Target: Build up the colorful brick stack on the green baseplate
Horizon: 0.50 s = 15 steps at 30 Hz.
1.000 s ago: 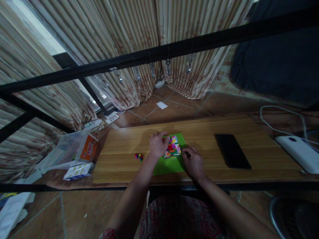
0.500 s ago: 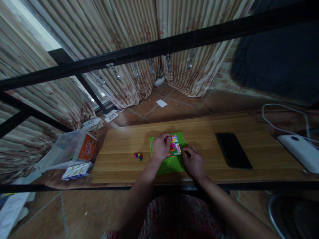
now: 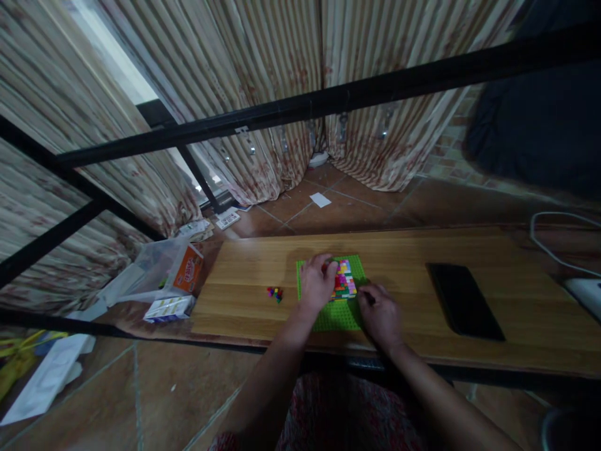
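Observation:
A green studded baseplate (image 3: 335, 321) lies on the wooden board, carrying a flat block of multicoloured toy bricks (image 3: 346, 282). Over the left part of those bricks is my left hand (image 3: 317, 283), its fingers curled and the thumb close to them. It covers part of the build, and whatever is between its fingertips is too small to tell. My right hand (image 3: 381, 315) rests at the right edge of the baseplate with fingers curled in and the thumb pressed to them. Anything in that pinch is hidden. A small heap of loose bricks (image 3: 275, 293) lies to the left.
A black phone-like slab (image 3: 464, 300) lies on the wooden board (image 3: 244, 263) at right. Left of the board are a clear plastic bin (image 3: 154, 269), an orange packet (image 3: 188, 269) and a white-and-blue box (image 3: 169, 309). A dark metal bar (image 3: 282, 113) crosses beyond the board.
The whole view has shifted, so the board and its contents appear further right and slightly lower. Both hands keep nearly the same places and poses at the baseplate.

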{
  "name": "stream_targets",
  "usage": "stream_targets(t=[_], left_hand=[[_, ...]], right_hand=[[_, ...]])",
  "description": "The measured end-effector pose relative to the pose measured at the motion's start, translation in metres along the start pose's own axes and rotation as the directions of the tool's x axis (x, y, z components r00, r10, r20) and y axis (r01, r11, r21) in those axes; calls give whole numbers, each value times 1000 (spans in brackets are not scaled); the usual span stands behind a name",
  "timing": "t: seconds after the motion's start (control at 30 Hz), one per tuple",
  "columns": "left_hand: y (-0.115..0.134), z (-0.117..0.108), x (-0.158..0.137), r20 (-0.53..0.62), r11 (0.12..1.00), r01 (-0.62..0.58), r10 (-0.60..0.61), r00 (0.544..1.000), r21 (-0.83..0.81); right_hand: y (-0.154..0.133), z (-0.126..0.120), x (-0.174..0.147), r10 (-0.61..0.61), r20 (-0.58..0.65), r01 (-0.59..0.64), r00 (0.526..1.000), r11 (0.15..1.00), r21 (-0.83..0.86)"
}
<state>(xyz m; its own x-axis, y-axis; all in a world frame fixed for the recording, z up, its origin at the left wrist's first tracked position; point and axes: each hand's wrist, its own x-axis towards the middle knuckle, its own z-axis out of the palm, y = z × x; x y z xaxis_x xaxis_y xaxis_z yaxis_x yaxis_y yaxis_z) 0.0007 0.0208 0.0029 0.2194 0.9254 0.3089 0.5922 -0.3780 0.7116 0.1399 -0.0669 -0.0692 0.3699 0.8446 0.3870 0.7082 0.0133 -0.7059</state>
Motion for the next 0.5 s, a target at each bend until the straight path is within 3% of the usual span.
stream_targets(t=[0.13,0.23,0.3,0.4,0.5], left_hand=[[-19,-26,-20,-122,999,-28,31,992,23],[-56,-54,-37,-198,990,129,-116,973,55],[-81,-73,-46,-249,958,271,-242,938,92],[-106,-92,-54,-196,924,348,-316,928,160],[-113,-99,-55,-102,922,303,-286,953,241]], right_hand=[[2,1,-2,-2,-7,2,1000,1000,-12],[2,0,-2,-14,-7,14,1000,1000,-6],[2,-1,-2,-16,-1,16,1000,1000,-14],[3,-1,-2,-21,1,21,1000,999,-30],[6,-1,-2,-35,2,35,999,999,-38]])
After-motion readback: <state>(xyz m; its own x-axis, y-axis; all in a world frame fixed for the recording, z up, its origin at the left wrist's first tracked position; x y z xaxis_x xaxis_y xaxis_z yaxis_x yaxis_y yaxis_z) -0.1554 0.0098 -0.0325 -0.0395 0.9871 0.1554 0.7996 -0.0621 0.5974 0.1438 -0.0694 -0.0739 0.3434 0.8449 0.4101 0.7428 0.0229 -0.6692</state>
